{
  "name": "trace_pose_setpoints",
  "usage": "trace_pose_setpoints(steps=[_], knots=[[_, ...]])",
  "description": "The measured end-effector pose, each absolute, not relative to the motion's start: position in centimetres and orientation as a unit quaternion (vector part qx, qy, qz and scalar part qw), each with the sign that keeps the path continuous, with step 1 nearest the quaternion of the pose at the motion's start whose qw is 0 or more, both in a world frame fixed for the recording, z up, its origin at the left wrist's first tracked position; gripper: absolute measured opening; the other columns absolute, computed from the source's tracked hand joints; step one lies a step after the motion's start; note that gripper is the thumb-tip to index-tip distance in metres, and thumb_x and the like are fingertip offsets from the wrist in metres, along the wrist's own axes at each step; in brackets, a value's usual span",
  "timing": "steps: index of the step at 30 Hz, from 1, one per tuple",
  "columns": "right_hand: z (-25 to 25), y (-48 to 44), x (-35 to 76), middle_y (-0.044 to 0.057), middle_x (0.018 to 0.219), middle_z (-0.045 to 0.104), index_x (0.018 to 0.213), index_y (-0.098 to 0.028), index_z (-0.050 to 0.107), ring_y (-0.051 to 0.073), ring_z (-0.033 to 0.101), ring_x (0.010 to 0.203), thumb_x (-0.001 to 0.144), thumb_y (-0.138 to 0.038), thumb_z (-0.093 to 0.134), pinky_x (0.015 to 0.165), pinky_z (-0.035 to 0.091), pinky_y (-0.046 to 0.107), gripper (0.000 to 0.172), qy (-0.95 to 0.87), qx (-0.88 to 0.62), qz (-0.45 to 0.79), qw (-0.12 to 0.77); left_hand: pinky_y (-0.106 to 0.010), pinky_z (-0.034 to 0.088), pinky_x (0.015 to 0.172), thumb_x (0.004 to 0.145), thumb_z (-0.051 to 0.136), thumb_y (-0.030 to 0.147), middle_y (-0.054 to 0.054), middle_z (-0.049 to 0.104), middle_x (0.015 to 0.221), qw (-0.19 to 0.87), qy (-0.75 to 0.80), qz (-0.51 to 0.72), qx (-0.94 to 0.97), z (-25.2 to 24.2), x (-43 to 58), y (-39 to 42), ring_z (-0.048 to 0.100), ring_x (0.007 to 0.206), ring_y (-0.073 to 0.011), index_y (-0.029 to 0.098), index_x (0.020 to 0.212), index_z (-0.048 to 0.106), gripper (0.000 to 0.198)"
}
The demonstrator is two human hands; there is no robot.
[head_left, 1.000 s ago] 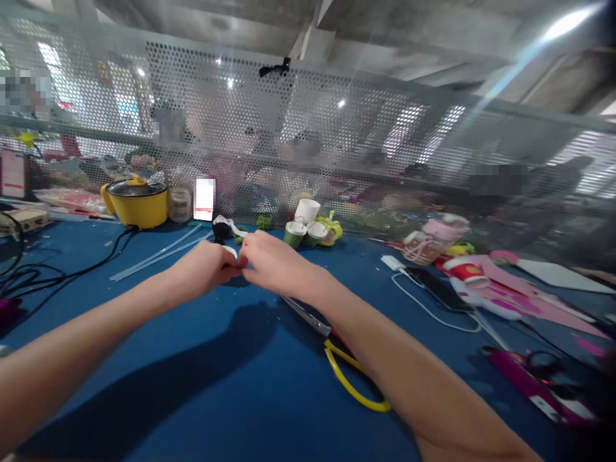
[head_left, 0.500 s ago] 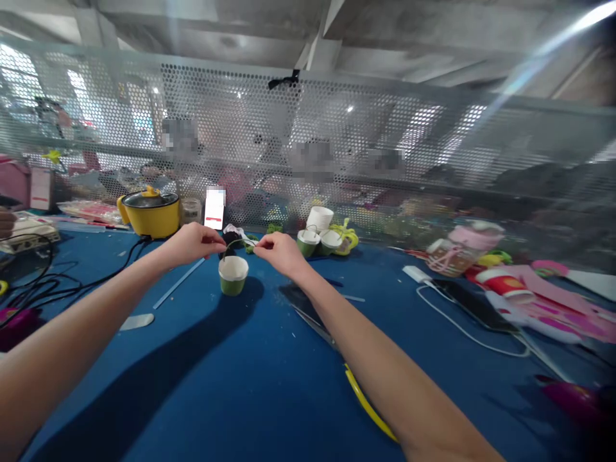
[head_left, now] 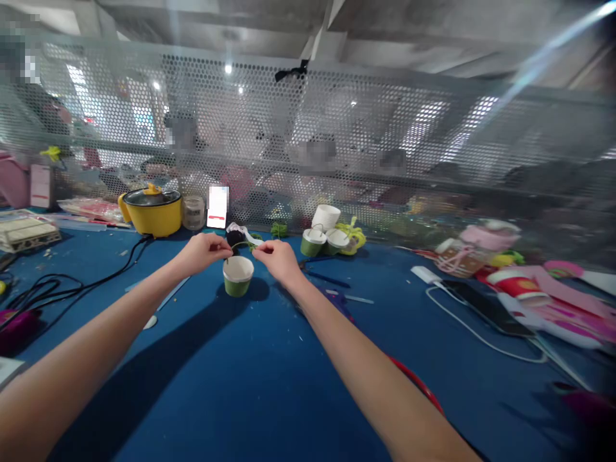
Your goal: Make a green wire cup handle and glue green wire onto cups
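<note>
A small paper cup (head_left: 237,287) with a green outside and a white inside stands upright on the blue table. Just above its rim, a thin green strand (head_left: 241,244) bends between my two hands. My left hand (head_left: 204,252) pinches one end at the rim's left side. The other end is between the closed fingertips of my right hand (head_left: 280,260), at the right of the rim. Whether the strand touches the cup cannot be made out.
Two similar green cups (head_left: 313,242) and a white cup stack (head_left: 326,217) stand behind, beside yellow-green yarn (head_left: 354,237). A yellow electric pot (head_left: 154,215), a lit phone (head_left: 218,207) and black cables (head_left: 81,282) are leftward. A dark phone (head_left: 486,308) with a white cable lies rightward.
My view has shifted slightly. The hands are a little closer together, and the strand's arc sits lower over the cup. By my right forearm a red curved handle shows instead of a yellow one.
</note>
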State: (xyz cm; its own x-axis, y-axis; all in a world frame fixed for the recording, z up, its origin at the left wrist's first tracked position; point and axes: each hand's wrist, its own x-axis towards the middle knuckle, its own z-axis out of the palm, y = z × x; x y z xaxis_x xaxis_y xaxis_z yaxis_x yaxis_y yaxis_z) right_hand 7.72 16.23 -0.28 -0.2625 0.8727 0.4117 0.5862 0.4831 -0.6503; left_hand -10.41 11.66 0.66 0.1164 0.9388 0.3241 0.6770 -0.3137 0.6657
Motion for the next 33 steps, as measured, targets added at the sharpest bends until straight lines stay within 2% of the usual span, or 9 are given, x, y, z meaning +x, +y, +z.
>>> trace_pose_setpoints(steps=[6, 33], knots=[[-0.9, 16.2, 7.5, 0.002, 0.061, 0.065, 0.058, -0.017, 0.066, 0.016, 0.058, 0.062, 0.064, -0.021, 0.06, 0.059, 0.041, 0.024, 0.01, -0.756, -0.473, 0.208, 0.403, -0.024, 0.039, 0.058, 0.067, 0.056, 0.03, -0.003, 0.061, 0.067, 0.169, 0.549, 0.377, 0.726, -0.1, -10.6, 11.7, 0.05, 0.061, -0.0126, 0.014, 0.069, 0.065, 0.018], [-3.0, 16.1, 7.0, 0.002, 0.062, 0.066, 0.06, -0.016, 0.065, 0.016, 0.057, 0.061, 0.061, -0.03, 0.057, 0.057, 0.042, 0.025, 0.017, -0.716, -0.474, 0.296, 0.418, -0.023, 0.035, 0.055, 0.068, 0.055, 0.032, -0.002, 0.058, 0.063, 0.198, 0.554, 0.385, 0.711, -1.3, -10.5, 11.7, 0.047, 0.058, -0.0117, 0.014, 0.068, 0.065, 0.021]])
